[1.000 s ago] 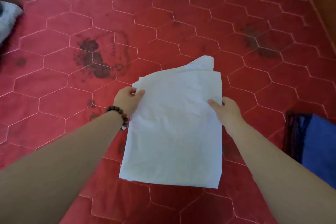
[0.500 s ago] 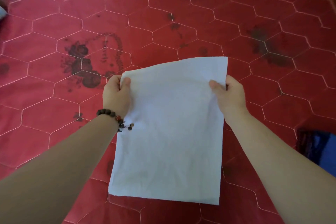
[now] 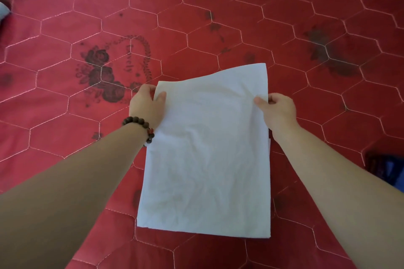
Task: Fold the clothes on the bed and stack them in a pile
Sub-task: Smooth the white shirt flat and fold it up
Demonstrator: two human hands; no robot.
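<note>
Head view: left hand [image 3: 147, 106] and right hand [image 3: 278, 111] each pinch the white cloth's [image 3: 207, 155] upper edges (thumbs on top) over the red bed [image 3: 65, 17].

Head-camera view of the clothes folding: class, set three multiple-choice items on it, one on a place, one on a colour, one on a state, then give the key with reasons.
1. Where does the beaded bracelet sit?
A. left wrist
B. right wrist
C. on the bedspread

2. What colour is the folded cloth?
A. blue
B. white
C. red

3. How is the cloth held?
A. one hand only
B. lying untouched
C. both hands pinch its far corners

Key: 1 A, the beads circle the wrist behind the left hand. 2 B, it shows white against the red bedspread. 3 C, the left hand and the right hand each grip an edge with the thumb on top.
</note>
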